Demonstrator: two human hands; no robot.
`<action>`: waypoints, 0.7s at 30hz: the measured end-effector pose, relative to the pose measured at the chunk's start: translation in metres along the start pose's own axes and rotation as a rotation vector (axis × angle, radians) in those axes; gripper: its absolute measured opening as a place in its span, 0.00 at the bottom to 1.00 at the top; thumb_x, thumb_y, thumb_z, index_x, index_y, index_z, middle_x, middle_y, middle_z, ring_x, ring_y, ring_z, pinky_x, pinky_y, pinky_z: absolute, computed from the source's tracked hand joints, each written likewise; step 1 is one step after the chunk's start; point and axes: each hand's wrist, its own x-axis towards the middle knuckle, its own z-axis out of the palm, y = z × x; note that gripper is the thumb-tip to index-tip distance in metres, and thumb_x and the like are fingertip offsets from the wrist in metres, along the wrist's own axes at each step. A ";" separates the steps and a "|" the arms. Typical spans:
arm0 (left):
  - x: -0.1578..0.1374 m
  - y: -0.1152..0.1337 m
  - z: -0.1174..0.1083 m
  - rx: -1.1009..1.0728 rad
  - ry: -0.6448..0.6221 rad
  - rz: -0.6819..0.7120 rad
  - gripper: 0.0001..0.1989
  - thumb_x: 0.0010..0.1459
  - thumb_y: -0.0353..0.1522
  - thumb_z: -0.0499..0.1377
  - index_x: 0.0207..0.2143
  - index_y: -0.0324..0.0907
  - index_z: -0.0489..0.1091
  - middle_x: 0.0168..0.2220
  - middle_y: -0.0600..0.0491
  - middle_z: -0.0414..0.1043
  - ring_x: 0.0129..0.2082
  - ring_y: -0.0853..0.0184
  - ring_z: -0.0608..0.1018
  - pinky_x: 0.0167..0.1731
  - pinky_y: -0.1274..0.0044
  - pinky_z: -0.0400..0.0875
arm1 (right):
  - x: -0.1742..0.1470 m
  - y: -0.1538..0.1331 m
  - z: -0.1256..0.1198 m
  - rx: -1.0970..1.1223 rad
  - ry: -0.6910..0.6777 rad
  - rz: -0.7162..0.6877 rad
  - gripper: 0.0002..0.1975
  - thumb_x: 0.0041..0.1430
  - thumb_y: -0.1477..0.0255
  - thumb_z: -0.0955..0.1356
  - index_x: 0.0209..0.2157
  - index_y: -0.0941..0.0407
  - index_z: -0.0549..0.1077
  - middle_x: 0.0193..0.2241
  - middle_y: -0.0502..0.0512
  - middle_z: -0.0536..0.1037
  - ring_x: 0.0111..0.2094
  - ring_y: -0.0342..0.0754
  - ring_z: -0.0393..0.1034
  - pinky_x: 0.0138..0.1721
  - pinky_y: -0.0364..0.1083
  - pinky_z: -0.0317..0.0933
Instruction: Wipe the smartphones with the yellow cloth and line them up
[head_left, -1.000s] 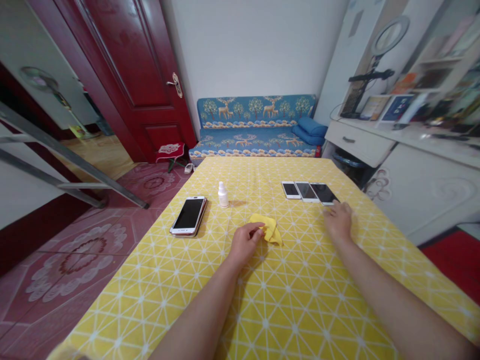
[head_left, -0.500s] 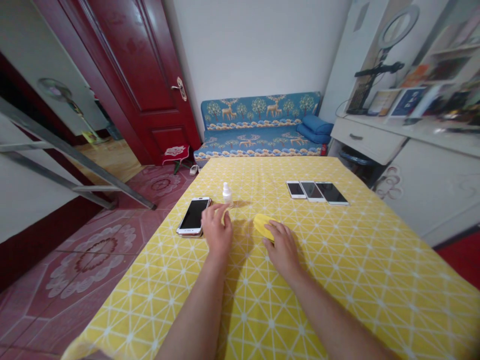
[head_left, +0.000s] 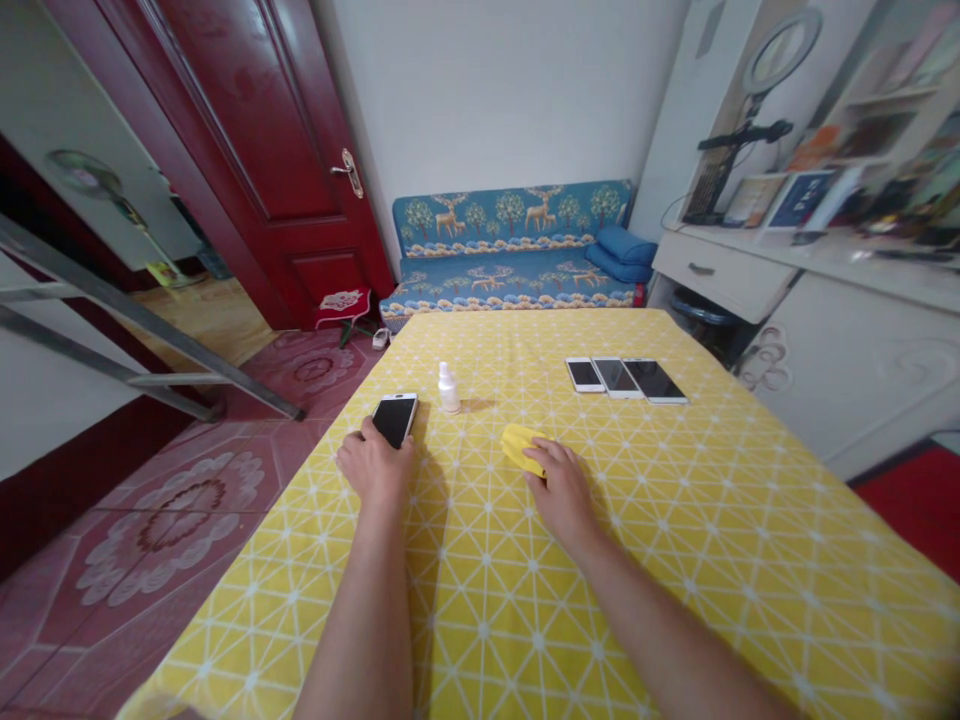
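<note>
Left hand (head_left: 375, 468) was curled over the near end of a white-framed phone (head_left: 394, 418), thumb along one edge and fingers round the other, so yeah, it had hold of it. Right hand (head_left: 564, 492) was loosely bent, gripping the near side of a yellow cloth (head_left: 517, 446). White bottle (head_left: 448, 392) stood past the left hand, slightly right, and three phones (head_left: 617, 377) lay beyond the right one, off rightward.

Left hand (head_left: 377, 465) and right hand (head_left: 561, 488): both palm down, well apart.
Left fingers bent, thumb spread aside; left forearm (head_left: 367, 610) bare, nearly straight ahead. Right fingers lightly curled; right forearm (head_left: 656, 618) bare, slanting inward.
</note>
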 end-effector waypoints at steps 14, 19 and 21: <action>0.002 -0.005 -0.005 -0.397 -0.029 -0.160 0.38 0.38 0.42 0.68 0.53 0.42 0.63 0.41 0.39 0.74 0.42 0.46 0.76 0.41 0.59 0.67 | 0.001 0.004 -0.001 0.095 0.036 0.005 0.15 0.53 0.79 0.65 0.39 0.53 0.78 0.49 0.56 0.76 0.52 0.53 0.65 0.57 0.57 0.57; -0.007 0.016 -0.006 -1.101 0.218 -0.144 0.40 0.41 0.42 0.68 0.54 0.42 0.56 0.44 0.47 0.71 0.39 0.64 0.76 0.38 0.73 0.71 | 0.005 0.006 -0.006 0.372 0.103 0.115 0.12 0.59 0.71 0.63 0.39 0.54 0.78 0.40 0.57 0.80 0.44 0.53 0.73 0.49 0.55 0.63; -0.021 0.032 -0.008 -1.372 0.118 -0.098 0.36 0.39 0.40 0.69 0.49 0.42 0.59 0.39 0.52 0.70 0.34 0.70 0.75 0.33 0.78 0.70 | 0.007 0.007 -0.008 0.520 0.145 0.204 0.14 0.60 0.66 0.63 0.39 0.55 0.78 0.39 0.57 0.81 0.42 0.53 0.74 0.46 0.53 0.65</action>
